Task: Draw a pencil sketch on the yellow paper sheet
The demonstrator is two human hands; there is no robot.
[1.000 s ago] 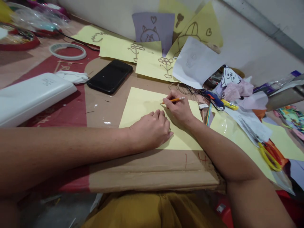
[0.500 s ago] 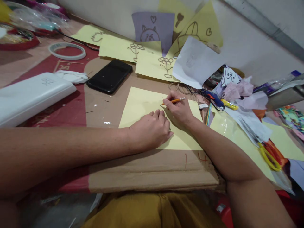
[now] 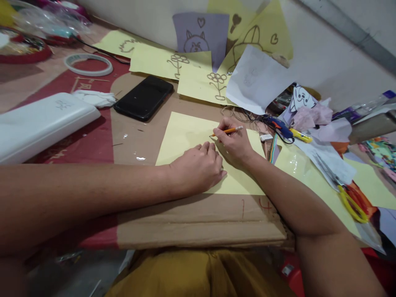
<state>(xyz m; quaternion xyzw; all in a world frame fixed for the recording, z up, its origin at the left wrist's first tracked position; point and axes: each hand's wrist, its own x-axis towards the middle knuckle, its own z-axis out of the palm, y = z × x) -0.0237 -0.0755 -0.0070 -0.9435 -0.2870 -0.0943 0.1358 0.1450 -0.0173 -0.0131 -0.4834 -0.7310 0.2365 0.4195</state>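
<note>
A sheet of yellow paper [image 3: 176, 136] lies on the cardboard in front of me. My right hand [image 3: 232, 138] is closed around an orange pencil [image 3: 230, 130], its tip at the paper near the middle of the sheet. My left hand [image 3: 199, 167] rests palm down on the same sheet, just below and left of the right one, fingers loosely bent with nothing seen in them. Part of the paper is hidden under both hands. I cannot make out any mark at the pencil tip.
Behind the sheet lie a black phone [image 3: 144, 98] and yellow papers with flower drawings [image 3: 202, 84]. A white power bank [image 3: 46, 123] and a tape roll [image 3: 88, 65] are at left. To the right are an eraser [image 3: 266, 138], a blue glue gun [image 3: 280, 127] and yellow-handled scissors [image 3: 352, 204].
The view has shifted very slightly. Both hands and the pencil stay in nearly the same place on the paper.
</note>
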